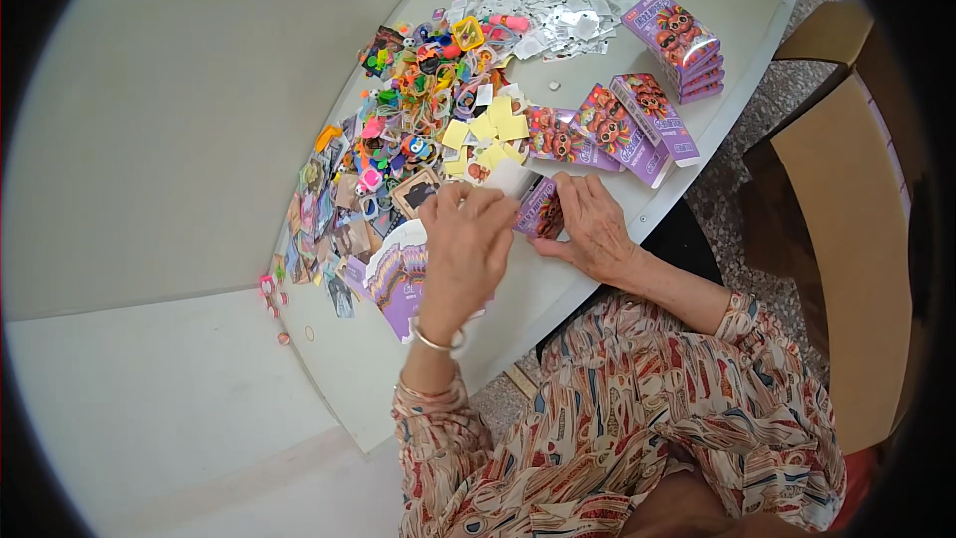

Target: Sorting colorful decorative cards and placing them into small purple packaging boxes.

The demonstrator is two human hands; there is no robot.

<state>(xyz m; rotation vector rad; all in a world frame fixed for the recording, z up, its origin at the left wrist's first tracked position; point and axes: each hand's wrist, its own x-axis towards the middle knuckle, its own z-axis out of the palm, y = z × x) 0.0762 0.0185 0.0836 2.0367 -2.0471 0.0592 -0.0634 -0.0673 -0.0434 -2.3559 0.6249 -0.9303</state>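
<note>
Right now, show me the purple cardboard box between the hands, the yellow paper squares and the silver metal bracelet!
Purple cardboard box [539, 210], head view: printed face.
Yellow paper squares [513, 128], head view: one square's face.
Silver metal bracelet [435, 347], head view: the band.

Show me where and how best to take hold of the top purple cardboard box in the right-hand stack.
I'd pinch the top purple cardboard box across its two long sides. The right hand could come over its short end facing the edge of the white table: the box lies flat with nothing on top, so both sides seem reachable.
</note>
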